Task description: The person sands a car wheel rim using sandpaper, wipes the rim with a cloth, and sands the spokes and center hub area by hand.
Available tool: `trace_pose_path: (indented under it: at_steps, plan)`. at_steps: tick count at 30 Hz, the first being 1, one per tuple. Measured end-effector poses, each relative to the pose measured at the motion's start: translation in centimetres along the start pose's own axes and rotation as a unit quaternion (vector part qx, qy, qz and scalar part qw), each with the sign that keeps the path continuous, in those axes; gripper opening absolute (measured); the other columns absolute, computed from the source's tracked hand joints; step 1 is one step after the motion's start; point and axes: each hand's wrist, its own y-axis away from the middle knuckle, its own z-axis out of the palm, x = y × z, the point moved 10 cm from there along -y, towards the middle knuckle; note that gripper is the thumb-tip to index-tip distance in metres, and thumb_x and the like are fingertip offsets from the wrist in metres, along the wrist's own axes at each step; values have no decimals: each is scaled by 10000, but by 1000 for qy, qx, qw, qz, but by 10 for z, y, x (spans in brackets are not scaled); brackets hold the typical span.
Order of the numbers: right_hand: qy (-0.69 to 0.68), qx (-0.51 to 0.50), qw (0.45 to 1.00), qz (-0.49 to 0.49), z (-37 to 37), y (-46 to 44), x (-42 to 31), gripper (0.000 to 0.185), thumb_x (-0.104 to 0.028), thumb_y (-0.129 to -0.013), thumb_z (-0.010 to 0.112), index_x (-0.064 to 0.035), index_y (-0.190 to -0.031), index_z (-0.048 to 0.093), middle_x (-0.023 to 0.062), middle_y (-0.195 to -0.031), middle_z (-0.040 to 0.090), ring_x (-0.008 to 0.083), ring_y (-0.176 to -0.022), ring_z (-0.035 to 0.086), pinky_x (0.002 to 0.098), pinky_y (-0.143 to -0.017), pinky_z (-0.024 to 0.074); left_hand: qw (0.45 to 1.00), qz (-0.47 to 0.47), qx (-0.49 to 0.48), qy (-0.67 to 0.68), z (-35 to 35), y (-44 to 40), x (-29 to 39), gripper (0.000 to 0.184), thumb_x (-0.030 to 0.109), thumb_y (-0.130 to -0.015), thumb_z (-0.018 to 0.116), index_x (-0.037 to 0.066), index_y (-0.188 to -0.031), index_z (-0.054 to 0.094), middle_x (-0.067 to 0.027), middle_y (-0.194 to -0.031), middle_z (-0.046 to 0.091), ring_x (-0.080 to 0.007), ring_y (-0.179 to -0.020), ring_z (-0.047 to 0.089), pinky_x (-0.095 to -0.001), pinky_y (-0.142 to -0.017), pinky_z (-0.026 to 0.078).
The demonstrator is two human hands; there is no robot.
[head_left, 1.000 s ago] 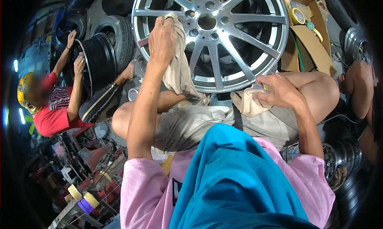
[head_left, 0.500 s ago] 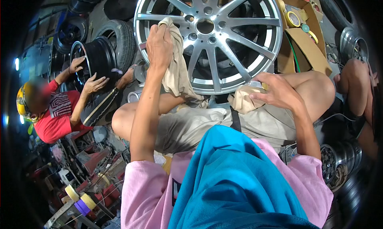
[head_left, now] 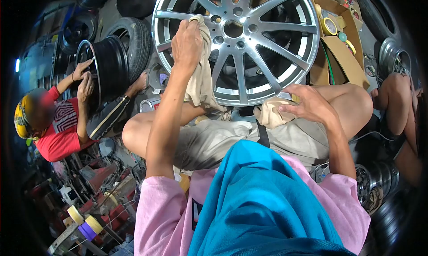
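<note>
A large silver alloy wheel point(head_left: 243, 73) with many spokes lies in front of my crossed legs. My left hand point(head_left: 186, 44) is closed on a beige cloth point(head_left: 199, 80), pressing it against the left-hand spokes; the cloth hangs down toward my lap. At the wheel's lower right edge is my right hand point(head_left: 308, 102), its thumb over a second, bunched beige cloth point(head_left: 271, 114) and its fingers curled near the rim. Something small and pale shows between thumb and fingers, too hidden to name.
A cardboard box point(head_left: 341, 55) with tape rolls stands right of the wheel. On the left, a person in a red shirt point(head_left: 62, 126) handles a black wheel point(head_left: 109, 66) beside a tire point(head_left: 139, 44). A can point(head_left: 148, 105) sits near my left knee. Another person's knee point(head_left: 397, 93) is at right.
My left hand has shifted slightly right and up with the cloth. My right hand stays nearly still. The other person's hands have come closer together at the black wheel's edge.
</note>
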Motion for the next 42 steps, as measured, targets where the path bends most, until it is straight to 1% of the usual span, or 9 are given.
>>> trace_pose_path:
  at_steps: [11, 13, 17, 19, 27, 30, 32, 37, 42]
  plan:
    - [0, -26, 1000, 16, 0, 1, -2, 535, -352, -847, 850, 48, -1179, 722, 300, -1012, 723, 479, -985, 693, 495, -855, 545, 999, -40, -21, -5, 7, 3, -4, 201, 145, -1018, 595, 27, -1125, 719, -192, -986, 643, -446, -934, 651, -521, -802, 511]
    - [-5, -31, 999, 18, 3, 1, 0, 539, -352, -847, 850, 52, -1179, 721, 299, -1011, 723, 478, -986, 694, 493, -855, 544, 1000, -23, 5, -3, 7, -3, -2, 200, 140, -1018, 595, 23, -1128, 716, -190, -986, 642, -444, -933, 649, -519, -804, 511]
    - [2, -10, 1000, 3, -1, 3, 0, 560, -355, -845, 848, 66, -1192, 722, 293, -1050, 734, 468, -1019, 700, 490, -895, 548, 999, -30, -14, 1, 3, 1, 1, 197, 136, -1021, 594, 22, -1123, 717, -187, -998, 645, -445, -938, 650, -517, -806, 511]
    - [0, -9, 1000, 8, -2, 4, 0, 568, -355, -843, 848, 69, -1198, 721, 291, -1067, 737, 465, -1032, 701, 489, -912, 549, 1000, -6, -12, -7, -1, 6, 3, 168, 109, -1006, 583, 34, -1101, 700, -182, -1020, 634, -457, -874, 675, -539, -747, 527]
    - [-1, -43, 998, 44, 0, 2, 0, 568, -344, -846, 837, 78, -1206, 718, 295, -1156, 728, 453, -1105, 695, 479, -958, 546, 1000, -19, -5, -10, 4, 4, 0, 185, 117, -1011, 590, 35, -1125, 711, -182, -997, 634, -447, -891, 663, -524, -765, 516]
    - [17, -5, 1000, -2, 0, 3, 2, 480, -300, -861, 838, 42, -1179, 728, 252, -1080, 742, 422, -1005, 707, 459, -888, 549, 999, -33, -13, 1, 1, 7, 0, 195, 123, -1011, 605, 34, -1138, 724, -187, -982, 640, -438, -913, 654, -514, -789, 507]
    - [16, -12, 1000, 15, -2, 4, 2, 476, -298, -863, 838, 39, -1182, 729, 250, -1086, 744, 419, -1003, 710, 457, -890, 550, 999, -40, -19, 7, 2, 9, -2, 196, 123, -1010, 605, 34, -1139, 723, -188, -983, 641, -439, -915, 655, -514, -788, 507]
    - [3, -41, 998, 49, 2, 3, -1, 482, -297, -869, 838, 28, -1207, 728, 244, -1106, 748, 408, -1012, 714, 445, -903, 552, 1000, 2, 24, 10, -1, -3, 2, 158, 123, -1014, 554, 48, -1049, 689, -174, -1004, 632, -447, -870, 670, -529, -753, 525]
    - [8, -27, 999, 30, 3, 3, 2, 512, -305, -865, 842, 13, -1248, 723, 241, -1123, 750, 404, -1040, 709, 429, -924, 553, 1000, -18, 9, 20, -9, 9, 7, 136, 131, -1006, 591, 42, -1034, 689, -161, -990, 629, -429, -875, 671, -517, -754, 524]
